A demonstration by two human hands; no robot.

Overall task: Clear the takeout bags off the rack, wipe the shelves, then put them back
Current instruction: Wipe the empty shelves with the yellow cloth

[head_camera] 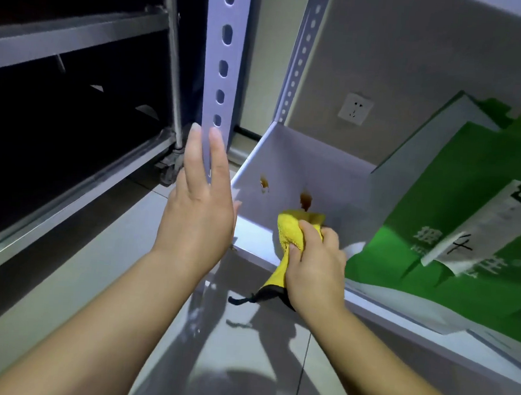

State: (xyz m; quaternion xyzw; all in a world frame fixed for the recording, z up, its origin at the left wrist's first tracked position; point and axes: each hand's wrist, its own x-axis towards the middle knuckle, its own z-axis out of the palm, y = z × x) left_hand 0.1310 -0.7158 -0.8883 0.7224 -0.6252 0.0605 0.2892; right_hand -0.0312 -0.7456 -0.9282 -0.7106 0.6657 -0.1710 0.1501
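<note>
My right hand (313, 262) grips a bunched yellow cloth (291, 230) with a dark edge, held on the front part of the white shelf (290, 156). Two brown stains (305, 200) mark the shelf just beyond the cloth. My left hand (200, 205) is flat with straight fingers against the rack's perforated front post (223, 71), holding nothing. Green and white takeout bags (454, 223) lie tipped over on the right part of the same shelf, close to my right hand.
A grey metal rack (79, 39) with dark shelves stands at the left on a caster (170, 166). A wall socket (355, 108) sits behind the white shelf. Glossy tiled floor (242, 350) lies below my arms.
</note>
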